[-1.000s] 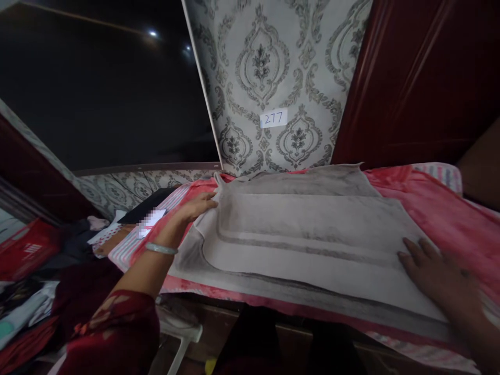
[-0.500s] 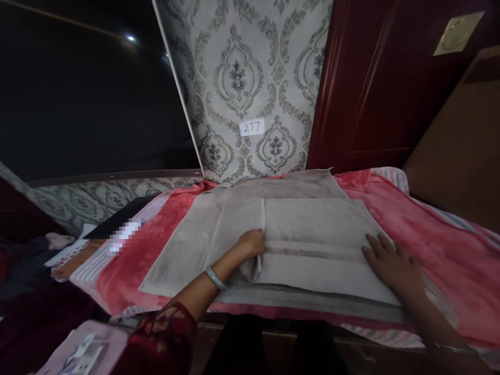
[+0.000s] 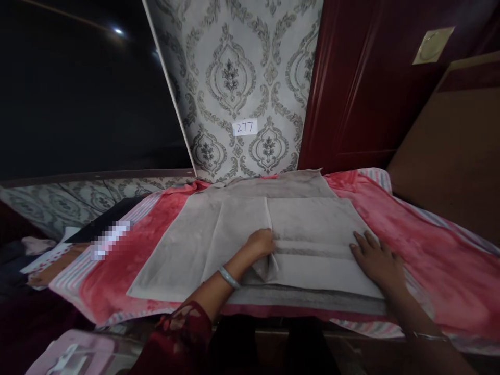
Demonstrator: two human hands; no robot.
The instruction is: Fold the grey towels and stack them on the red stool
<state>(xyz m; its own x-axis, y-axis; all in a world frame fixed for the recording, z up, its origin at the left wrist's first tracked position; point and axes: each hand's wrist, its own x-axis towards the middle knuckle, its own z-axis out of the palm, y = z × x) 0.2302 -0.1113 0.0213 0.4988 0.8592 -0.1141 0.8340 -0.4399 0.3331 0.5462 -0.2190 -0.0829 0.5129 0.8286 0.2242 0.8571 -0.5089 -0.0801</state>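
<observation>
A grey towel (image 3: 312,224) with darker stripes lies spread on a red-pink blanket (image 3: 410,229). Its left part is folded over towards the middle, with the fold edge running down the centre. My left hand (image 3: 261,244) grips the towel's folded-over edge near the front, fingers curled into the cloth. My right hand (image 3: 375,259) lies flat on the towel's right end, fingers spread, pressing it down.
Patterned grey wallpaper with a small label reading 277 (image 3: 245,127) stands behind. A dark red door (image 3: 351,83) and a brown cabinet (image 3: 453,151) are at the right. A dark screen (image 3: 86,88) fills the left. Loose clothes and papers (image 3: 50,250) lie at the left; a pink box (image 3: 74,354) sits below.
My left hand carried the towel's left end from the far left over to the middle, folding it. My right hand slid left along the towel. The view shifted right.
</observation>
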